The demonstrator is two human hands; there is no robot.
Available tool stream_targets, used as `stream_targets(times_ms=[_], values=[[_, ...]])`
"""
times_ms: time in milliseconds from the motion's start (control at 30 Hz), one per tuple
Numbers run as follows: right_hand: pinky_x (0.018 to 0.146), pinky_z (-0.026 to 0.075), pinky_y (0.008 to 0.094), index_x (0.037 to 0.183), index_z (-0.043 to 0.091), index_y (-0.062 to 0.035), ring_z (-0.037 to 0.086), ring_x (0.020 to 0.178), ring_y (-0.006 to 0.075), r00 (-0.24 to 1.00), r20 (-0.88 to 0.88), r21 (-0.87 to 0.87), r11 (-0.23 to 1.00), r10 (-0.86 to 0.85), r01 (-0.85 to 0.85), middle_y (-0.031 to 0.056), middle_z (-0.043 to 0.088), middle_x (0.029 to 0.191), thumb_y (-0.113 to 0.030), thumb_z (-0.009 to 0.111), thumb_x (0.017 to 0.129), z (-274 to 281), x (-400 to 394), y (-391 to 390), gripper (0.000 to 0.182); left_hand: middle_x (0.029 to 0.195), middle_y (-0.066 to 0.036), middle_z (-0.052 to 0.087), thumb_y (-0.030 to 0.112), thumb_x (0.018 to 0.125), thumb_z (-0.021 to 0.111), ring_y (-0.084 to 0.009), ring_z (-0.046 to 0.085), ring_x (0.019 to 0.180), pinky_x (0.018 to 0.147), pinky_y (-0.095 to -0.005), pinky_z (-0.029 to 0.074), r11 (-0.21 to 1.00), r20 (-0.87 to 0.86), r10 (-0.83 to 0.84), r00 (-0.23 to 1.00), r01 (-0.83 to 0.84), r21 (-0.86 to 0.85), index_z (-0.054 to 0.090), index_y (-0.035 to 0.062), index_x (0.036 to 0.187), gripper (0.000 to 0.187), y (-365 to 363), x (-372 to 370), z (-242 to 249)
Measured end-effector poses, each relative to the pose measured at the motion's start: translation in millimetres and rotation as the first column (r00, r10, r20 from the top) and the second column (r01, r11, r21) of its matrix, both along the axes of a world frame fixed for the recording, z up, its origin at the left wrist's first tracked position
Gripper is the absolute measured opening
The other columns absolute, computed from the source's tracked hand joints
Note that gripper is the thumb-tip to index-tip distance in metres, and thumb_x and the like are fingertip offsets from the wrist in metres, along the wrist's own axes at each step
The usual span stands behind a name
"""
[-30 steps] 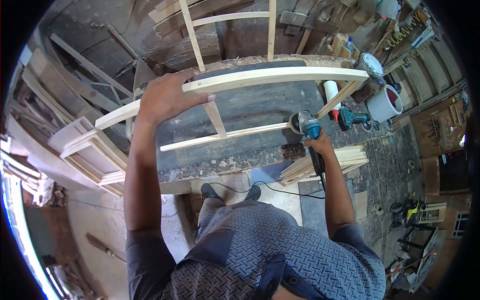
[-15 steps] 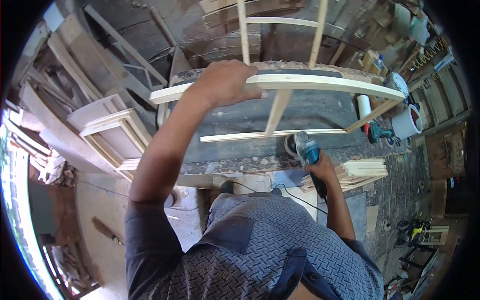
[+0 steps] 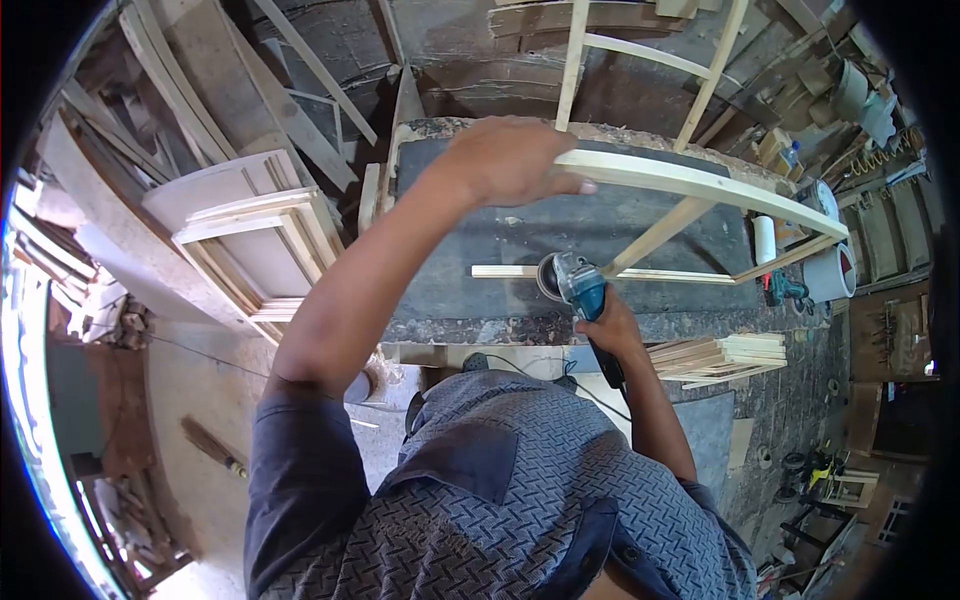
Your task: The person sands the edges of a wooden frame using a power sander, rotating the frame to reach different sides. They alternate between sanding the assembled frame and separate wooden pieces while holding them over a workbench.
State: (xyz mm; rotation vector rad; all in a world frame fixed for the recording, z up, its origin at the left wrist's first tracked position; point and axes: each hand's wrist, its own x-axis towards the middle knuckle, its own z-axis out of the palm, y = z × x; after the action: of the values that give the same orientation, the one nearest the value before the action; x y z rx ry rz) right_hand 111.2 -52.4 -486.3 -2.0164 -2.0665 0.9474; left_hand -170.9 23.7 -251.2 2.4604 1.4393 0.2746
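Watching from a distance, I am seeing the two hands working apart. The left hand (image 3: 515,163) is clamping the upper rail of the wooden frame (image 3: 690,180); the right hand (image 3: 612,322) is gripping the grinder (image 3: 589,293), its disc overlapping the lower rail (image 3: 503,271), though I cannot tell whether they are touching. Beneath both hands, the surface (image 3: 440,245) is bearing the frame. Right of the right hand, a drill (image 3: 788,288) is lying. Were the left hand's end hold slipping, the frame could be twisting into the disc; tilted pressure could be gouging wood.
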Motion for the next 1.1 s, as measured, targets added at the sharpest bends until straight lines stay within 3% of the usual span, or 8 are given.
stream_targets(times_ms=[33,167,333,433,567,800,900,1100], values=[[0.089,0.052,0.0507,0.136,0.041,0.0072,0.065,0.104,0.0483,0.999,-0.026,0.057,0.997,0.048,-0.046,0.0335,0.067,0.106,-0.033,0.084,0.065,-5,-5,1,0.092,0.114,-0.020,0.068,0.062,0.092,0.057,-0.0399,0.062,0.111,0.099,-0.0500,0.047,1.000,0.001,0.005,1.000,-0.005,0.000,0.066,0.0095,0.124,0.062,-2,0,0],[0.088,0.052,0.0516,0.134,0.042,0.0041,0.066,0.101,0.0471,0.986,-0.005,0.020,0.986,0.164,-0.164,0.0320,0.067,0.105,-0.035,0.083,0.065,-28,-42,4,0.090,0.109,-0.019,0.069,0.060,0.093,0.057,-0.0395,0.064,0.107,0.095,-0.0501,0.049,1.000,0.038,-0.009,0.999,0.008,0.016,0.067,0.0087,0.118,0.058,-6,0,-2],[0.086,0.053,0.0506,0.138,0.040,-0.0007,0.067,0.099,0.0446,0.955,0.007,0.018,0.954,0.298,-0.298,0.0286,0.069,0.103,-0.037,0.078,0.066,-11,-109,7,0.088,0.103,-0.019,0.071,0.058,0.092,0.059,-0.0390,0.066,0.103,0.092,-0.0502,0.051,0.999,0.050,-0.019,0.999,0.017,0.046,0.067,0.0084,0.116,0.056,-6,-3,-4],[0.089,0.054,0.0493,0.139,0.039,0.0029,0.067,0.102,0.0437,0.945,0.061,-0.118,0.942,0.322,-0.313,0.0293,0.067,0.108,-0.038,0.077,0.067,3,-128,11,0.091,0.103,-0.020,0.071,0.057,0.092,0.059,-0.0392,0.067,0.103,0.092,-0.0506,0.051,1.000,0.053,-0.017,0.998,0.016,0.019,0.067,0.0084,0.115,0.055,-5,-3,-2],[0.089,0.053,0.0492,0.140,0.038,0.0054,0.066,0.103,0.0438,0.963,0.019,-0.018,0.963,0.269,-0.269,0.0299,0.067,0.108,-0.037,0.079,0.066,-11,-102,11,0.094,0.105,-0.020,0.070,0.057,0.093,0.058,-0.0392,0.065,0.106,0.093,-0.0505,0.050,0.999,0.052,-0.023,0.998,0.022,0.029,0.066,0.0081,0.115,0.055,-5,-3,-5],[0.088,0.052,0.0497,0.139,0.037,0.0083,0.065,0.103,0.0478,0.998,-0.022,-0.016,0.998,-0.057,0.056,0.0338,0.066,0.106,-0.034,0.082,0.064,-12,-17,2,0.098,0.105,-0.022,0.070,0.058,0.093,0.057,-0.0393,0.065,0.105,0.094,-0.0502,0.050,0.992,0.078,-0.034,0.996,0.024,0.122,0.065,0.0042,0.121,0.061,-1,-1,-11],[0.089,0.052,0.0480,0.140,0.039,0.0092,0.066,0.104,0.0480,0.984,-0.037,0.073,0.982,-0.172,0.174,0.0343,0.066,0.108,-0.033,0.084,0.062,-15,6,-3,0.099,0.104,-0.022,0.070,0.058,0.093,0.058,-0.0394,0.065,0.105,0.093,-0.0496,0.050,0.996,0.041,-0.032,0.999,0.029,0.080,0.065,0.0042,0.123,0.062,-2,1,-5],[0.091,0.052,0.0467,0.144,0.034,0.0098,0.065,0.107,0.0465,0.981,0.002,0.035,0.980,-0.196,0.196,0.0349,0.066,0.110,-0.033,0.084,0.062,-12,15,-2,0.105,0.105,-0.021,0.071,0.059,0.093,0.058,-0.0391,0.066,0.104,0.092,-0.0495,0.051,0.994,0.040,-0.033,0.999,0.029,0.106,0.065,0.0046,0.123,0.062,2,1,-10]])
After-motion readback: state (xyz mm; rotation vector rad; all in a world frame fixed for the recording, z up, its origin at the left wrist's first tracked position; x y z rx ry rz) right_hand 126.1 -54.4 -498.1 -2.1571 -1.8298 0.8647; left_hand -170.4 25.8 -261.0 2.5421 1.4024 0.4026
